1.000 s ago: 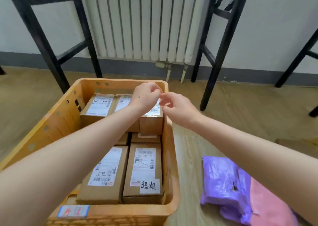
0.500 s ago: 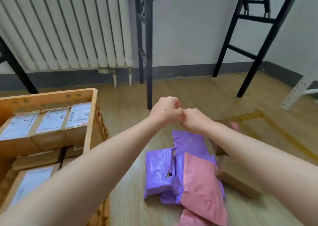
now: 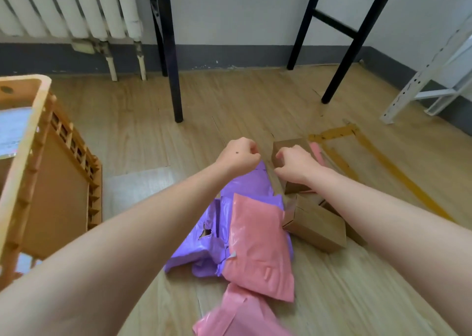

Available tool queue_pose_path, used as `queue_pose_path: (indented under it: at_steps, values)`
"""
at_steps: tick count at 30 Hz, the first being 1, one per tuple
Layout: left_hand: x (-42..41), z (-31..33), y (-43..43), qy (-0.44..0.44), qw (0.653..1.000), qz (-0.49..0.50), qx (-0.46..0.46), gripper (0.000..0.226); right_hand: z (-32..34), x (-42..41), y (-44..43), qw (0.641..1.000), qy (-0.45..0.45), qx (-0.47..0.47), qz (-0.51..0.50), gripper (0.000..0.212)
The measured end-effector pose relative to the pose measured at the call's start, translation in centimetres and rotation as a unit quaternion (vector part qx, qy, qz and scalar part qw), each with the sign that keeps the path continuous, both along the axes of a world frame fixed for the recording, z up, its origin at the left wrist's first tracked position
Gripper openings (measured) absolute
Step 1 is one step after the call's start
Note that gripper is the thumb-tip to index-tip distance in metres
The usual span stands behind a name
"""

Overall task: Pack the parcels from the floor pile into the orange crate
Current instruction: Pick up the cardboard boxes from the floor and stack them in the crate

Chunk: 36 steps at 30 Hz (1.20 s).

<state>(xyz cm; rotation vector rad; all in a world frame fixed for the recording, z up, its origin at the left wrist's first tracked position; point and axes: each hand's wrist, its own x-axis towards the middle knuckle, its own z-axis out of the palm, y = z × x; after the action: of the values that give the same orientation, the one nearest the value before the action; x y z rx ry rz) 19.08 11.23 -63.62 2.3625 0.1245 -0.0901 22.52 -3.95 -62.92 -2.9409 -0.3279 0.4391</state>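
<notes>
Head view: looks down past both forearms at a wooden floor, with the pile in the middle and the crate at the left edge.
Orange slatted plastic crate (image 3: 58, 202): near left, partly out of shot; a blurred white label shows inside, so it seems partly filled.
White ribbed radiator (image 3: 63, 6): far left, against the wall.
Black metal table legs (image 3: 173, 54): far centre, well apart from the pile.
Left hand (image 3: 238, 155): fingers curled into a loose fist with nothing in them, above the far end of the purple bags.
Purple plastic mailer bags (image 3: 204, 248): centre of the pile, crumpled, one torn. Probably soft, light and slippery, so take a broad handful rather than pinch a corner.
Pink plastic mailer bag (image 3: 258, 243): lies on the purple ones, with a second pink one nearer. Likely limp, and best lifted from beneath.
Right hand (image 3: 297, 165): fingers curled, nothing visible within them. It sits in front of the small brown cardboard box (image 3: 287, 145); I cannot tell whether they touch.
Long brown cardboard box (image 3: 316, 225): right of the pink bag, touching it, on the floor. It looks stiff, so grip across its short sides.
Yellow tape lines (image 3: 383, 162): on the floor, right of the pile.
White perforated metal frame (image 3: 434, 75): far right.
Judgement: many parcels are still unpacked, and a pick-up comes next.
</notes>
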Motion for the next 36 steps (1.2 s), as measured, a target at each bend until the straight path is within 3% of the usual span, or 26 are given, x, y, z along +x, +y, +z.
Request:
queue_pose_path:
  at_steps: [6, 13, 20, 24, 36]
  values:
    - [1.9, -1.8, -0.4, 0.01, 1.0, 0.0, -0.021, 0.018, -3.6, 0.8, -1.2, 0.998, 0.011, -0.066, -0.021, 0.048]
    - [3.3, -3.6, -1.0, 0.012, 0.999, 0.001, -0.048, 0.019, -5.8, 2.0, -1.7, 0.99, -0.078, -0.066, -0.095, 0.079]
    - [3.3, -5.4, 0.3, 0.031, 0.997, 0.014, -0.073, 0.019, -8.4, 3.8, -2.8, 0.98, -0.097, -0.078, -0.154, 0.098]
    - [3.3, -6.1, 1.5, 0.036, 0.993, 0.041, -0.108, 0.018, -9.1, 4.1, -3.2, 0.978, -0.095, -0.056, -0.178, 0.101]
    - [2.4, -3.6, 4.0, 0.025, 0.994, 0.052, -0.088, 0.021, -6.0, 5.1, -0.7, 0.97, -0.044, -0.004, -0.238, 0.104]
